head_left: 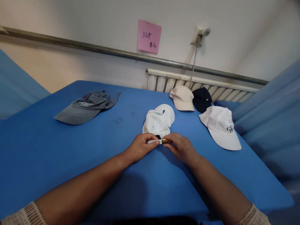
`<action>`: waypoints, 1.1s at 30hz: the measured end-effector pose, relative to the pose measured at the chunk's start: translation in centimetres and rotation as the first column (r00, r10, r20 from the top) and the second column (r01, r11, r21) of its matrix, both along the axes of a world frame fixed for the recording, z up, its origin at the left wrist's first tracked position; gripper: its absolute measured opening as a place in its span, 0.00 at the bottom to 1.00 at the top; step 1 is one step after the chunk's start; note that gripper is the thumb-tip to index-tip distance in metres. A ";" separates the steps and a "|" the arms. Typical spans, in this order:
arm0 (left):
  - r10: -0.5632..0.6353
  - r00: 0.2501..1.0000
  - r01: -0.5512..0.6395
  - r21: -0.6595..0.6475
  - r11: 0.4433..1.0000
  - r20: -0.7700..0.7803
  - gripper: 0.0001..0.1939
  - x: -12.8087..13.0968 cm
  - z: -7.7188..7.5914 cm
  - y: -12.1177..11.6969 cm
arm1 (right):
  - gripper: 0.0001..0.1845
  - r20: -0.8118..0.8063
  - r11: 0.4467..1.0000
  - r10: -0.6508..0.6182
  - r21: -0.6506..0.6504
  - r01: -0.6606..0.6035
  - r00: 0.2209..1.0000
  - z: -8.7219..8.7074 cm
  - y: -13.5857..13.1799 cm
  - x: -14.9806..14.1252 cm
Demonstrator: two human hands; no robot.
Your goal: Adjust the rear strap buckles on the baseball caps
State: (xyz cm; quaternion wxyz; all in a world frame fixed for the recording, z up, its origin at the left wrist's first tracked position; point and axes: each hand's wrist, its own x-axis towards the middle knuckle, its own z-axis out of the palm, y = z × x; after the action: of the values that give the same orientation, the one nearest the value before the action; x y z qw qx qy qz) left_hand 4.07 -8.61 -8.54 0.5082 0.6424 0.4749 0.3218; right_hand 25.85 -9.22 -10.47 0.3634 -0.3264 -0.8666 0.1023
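Note:
A white baseball cap (158, 120) with a small dark emblem lies on the blue table, its back strap towards me. My left hand (142, 147) pinches the white strap (152, 142) between thumb and fingers. At the strap's right end is a gold buckle (164, 141), and the fingers of my right hand (181, 147) are closed on it. A bit of dark material shows just behind the strap; the fingers partly cover it.
On the blue table (93, 147) a grey cap (86, 106) lies at the left. A beige cap (183, 98), a dark navy cap (202, 99) and a white cap with black letters (221, 126) sit at the right. Behind are a radiator (161, 82) and a metal rail (105, 50); blue curtains (274, 118) hang alongside.

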 end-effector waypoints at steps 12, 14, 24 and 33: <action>0.005 1.000 -0.005 0.027 1.000 -0.011 0.13 0.2 0.2 -0.1 | 0.07 0.027 1.000 0.006 0.003 -0.006 1.000 -0.3 0.5 0.0; -0.004 1.000 0.005 0.024 1.000 -0.023 0.13 0.1 0.2 0.0 | 0.06 0.020 1.000 0.014 -0.007 -0.014 1.000 -0.4 0.5 0.0; 0.030 0.998 -0.027 0.065 0.998 -0.047 0.12 0.4 0.4 -0.3 | 0.06 0.012 0.999 0.025 -0.027 -0.025 1.000 -0.7 0.6 0.0; -0.025 0.998 0.029 0.068 0.997 -0.052 0.13 0.3 0.2 -0.3 | 0.05 0.029 1.000 0.026 -0.014 -0.026 0.999 -0.2 0.2 -0.2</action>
State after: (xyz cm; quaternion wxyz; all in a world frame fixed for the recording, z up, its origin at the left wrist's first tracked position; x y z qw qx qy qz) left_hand 4.37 -8.88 -8.31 0.4776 0.6740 0.4676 0.3145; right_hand 25.65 -9.04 -10.71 0.3471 -0.3190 -0.8753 0.1080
